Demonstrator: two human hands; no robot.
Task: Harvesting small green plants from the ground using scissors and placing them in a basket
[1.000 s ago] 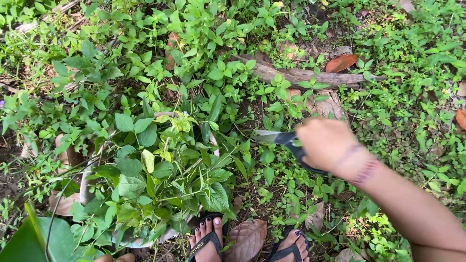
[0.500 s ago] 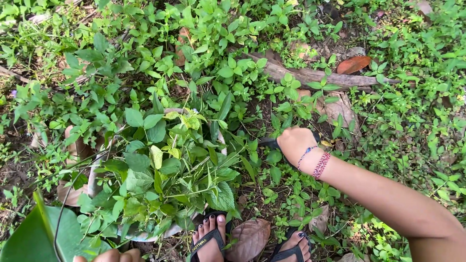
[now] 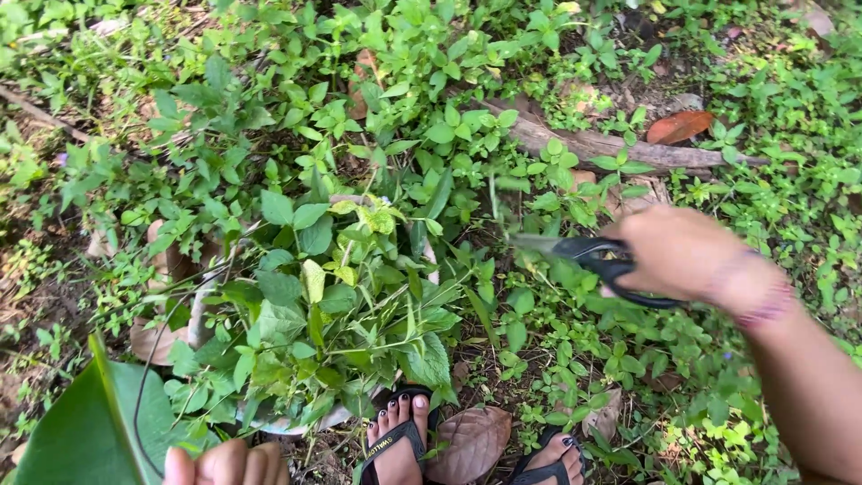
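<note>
Looking down into a thick patch of green weeds and seedlings. Right hand (image 3: 673,251), blurred, closing around the black looped handles of a pair of metal-bladed scissors (image 3: 588,256), fingers curled tight through and over the loops. Blades pointing left, hovering low over the leafy ground cover, tips lying together near a thin upright green stem (image 3: 493,199); whether touching that stem, impossible to tell through the blur. Pink-and-red woven bracelets (image 3: 759,301) showing at the wrist.

Left hand (image 3: 224,462) peeking in at the bottom edge, only knuckles and fingertips showing, pressed together; too little in view for telling whether gripping anything. Sitting just beside a broad, smooth green leaf (image 3: 85,431) filling the lower left corner, and just below a loose bundle of cut green leafy sprigs (image 3: 341,305) heaped on something pale underneath.

Two feet in black flip-flop sandals (image 3: 400,440) standing at the bottom centre, toenails painted dark, a curled brown dead leaf (image 3: 471,440) lying between them. Further up, a weathered grey-brown fallen branch (image 3: 597,144) lying across the ground, with a reddish-brown dry leaf (image 3: 678,126) resting just beside its right end.
</note>
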